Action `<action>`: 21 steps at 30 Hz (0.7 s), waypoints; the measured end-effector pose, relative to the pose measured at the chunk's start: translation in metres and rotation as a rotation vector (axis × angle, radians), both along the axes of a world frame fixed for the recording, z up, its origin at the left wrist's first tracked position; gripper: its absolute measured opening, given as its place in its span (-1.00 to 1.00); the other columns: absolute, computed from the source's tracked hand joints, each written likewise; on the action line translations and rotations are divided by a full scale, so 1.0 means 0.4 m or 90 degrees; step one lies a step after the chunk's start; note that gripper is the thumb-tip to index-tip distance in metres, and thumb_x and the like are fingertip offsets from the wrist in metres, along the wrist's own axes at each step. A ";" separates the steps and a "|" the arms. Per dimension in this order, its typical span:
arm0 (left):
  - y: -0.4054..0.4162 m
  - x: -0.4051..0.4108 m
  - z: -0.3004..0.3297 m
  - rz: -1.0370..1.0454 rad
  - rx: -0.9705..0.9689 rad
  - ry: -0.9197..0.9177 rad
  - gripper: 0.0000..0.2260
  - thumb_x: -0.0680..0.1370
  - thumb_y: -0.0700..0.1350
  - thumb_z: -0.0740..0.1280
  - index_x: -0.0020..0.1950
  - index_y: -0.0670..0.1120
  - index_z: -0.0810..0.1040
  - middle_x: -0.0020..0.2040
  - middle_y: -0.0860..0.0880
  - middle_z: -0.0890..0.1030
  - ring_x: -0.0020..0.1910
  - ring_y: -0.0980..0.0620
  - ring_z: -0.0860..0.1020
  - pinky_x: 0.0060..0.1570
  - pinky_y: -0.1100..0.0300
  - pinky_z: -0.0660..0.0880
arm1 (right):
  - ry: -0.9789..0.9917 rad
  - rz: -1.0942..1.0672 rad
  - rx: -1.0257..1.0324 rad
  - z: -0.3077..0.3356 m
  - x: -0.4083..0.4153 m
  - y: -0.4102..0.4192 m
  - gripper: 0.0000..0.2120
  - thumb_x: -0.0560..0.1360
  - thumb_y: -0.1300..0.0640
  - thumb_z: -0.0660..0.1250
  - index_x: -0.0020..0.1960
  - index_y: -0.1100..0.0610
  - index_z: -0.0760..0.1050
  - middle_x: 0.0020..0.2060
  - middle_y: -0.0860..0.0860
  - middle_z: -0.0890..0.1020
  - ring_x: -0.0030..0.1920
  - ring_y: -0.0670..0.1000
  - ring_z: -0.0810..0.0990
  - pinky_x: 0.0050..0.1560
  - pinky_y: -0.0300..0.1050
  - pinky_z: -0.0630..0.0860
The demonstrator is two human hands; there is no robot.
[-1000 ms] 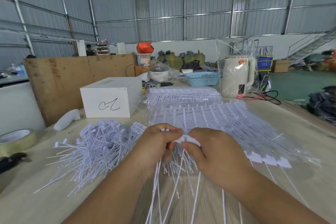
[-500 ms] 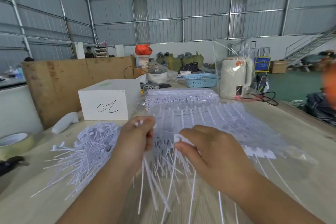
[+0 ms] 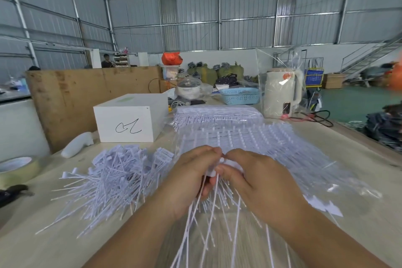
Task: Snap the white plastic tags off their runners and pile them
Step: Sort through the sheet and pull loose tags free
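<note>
Your left hand (image 3: 191, 178) grips a bundle of freed white tags (image 3: 206, 213), tails hanging toward you; your right hand (image 3: 250, 178) pinches the next tag head on the runner sheet (image 3: 250, 139) — hands meeting, likely for a short snapping twist. Finished pile (image 3: 113, 176) lies left, within reach.

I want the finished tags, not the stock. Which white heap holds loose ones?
The scattered pile of tags left of the left hand, lying crisscross; the stacks behind the hands remain in orderly rows on runners.

Matt white plastic tags (image 3: 113, 172), pale smooth wood-grain table (image 3: 43, 235), rough plywood board (image 3: 87, 98), glossy clear wrap (image 3: 280, 85)
</note>
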State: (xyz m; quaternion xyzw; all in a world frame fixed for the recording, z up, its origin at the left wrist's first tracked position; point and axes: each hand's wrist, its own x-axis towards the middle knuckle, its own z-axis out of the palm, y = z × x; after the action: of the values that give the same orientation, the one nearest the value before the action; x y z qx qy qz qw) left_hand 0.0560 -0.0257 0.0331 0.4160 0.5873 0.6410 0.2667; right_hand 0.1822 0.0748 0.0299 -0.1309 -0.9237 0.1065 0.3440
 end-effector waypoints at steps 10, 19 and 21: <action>-0.013 0.001 0.005 -0.059 -0.002 0.061 -0.93 0.37 -0.03 0.48 -0.23 0.02 0.63 -0.51 0.00 0.46 -0.59 0.13 0.32 -0.56 0.36 0.20 | -0.052 0.076 -0.033 -0.004 0.000 0.010 -0.53 0.51 -0.24 0.03 0.38 -0.13 0.24 -0.28 -0.11 0.63 -0.29 -0.12 0.55 -0.18 -0.07 0.51; -0.004 -0.044 -0.005 0.086 0.117 0.003 -0.84 0.43 -0.27 0.39 -0.26 -0.01 0.64 -0.51 -0.06 0.45 -0.61 0.12 0.31 -0.58 0.36 0.22 | -0.017 0.032 -0.086 -0.005 0.001 0.022 -0.56 0.51 -0.32 0.02 -0.08 0.00 0.44 -0.44 -0.07 0.47 -0.39 -0.07 0.46 -0.32 -0.06 0.36; -0.005 -0.050 -0.011 0.084 0.094 0.014 -0.78 0.47 -0.30 0.40 -0.24 0.02 0.64 -0.49 -0.06 0.47 -0.62 0.11 0.29 -0.58 0.36 0.20 | -0.037 0.027 -0.078 -0.009 0.000 0.026 -0.59 0.54 -0.27 0.08 -0.23 0.04 0.39 -0.46 -0.02 0.47 -0.41 -0.03 0.46 -0.32 -0.03 0.37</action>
State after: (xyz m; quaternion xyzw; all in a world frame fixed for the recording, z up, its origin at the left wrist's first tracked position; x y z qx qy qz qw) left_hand 0.0361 -0.0278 0.0288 0.4020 0.5674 0.6942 0.1855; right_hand 0.1824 0.0854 0.0264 -0.1350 -0.9276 0.1665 0.3061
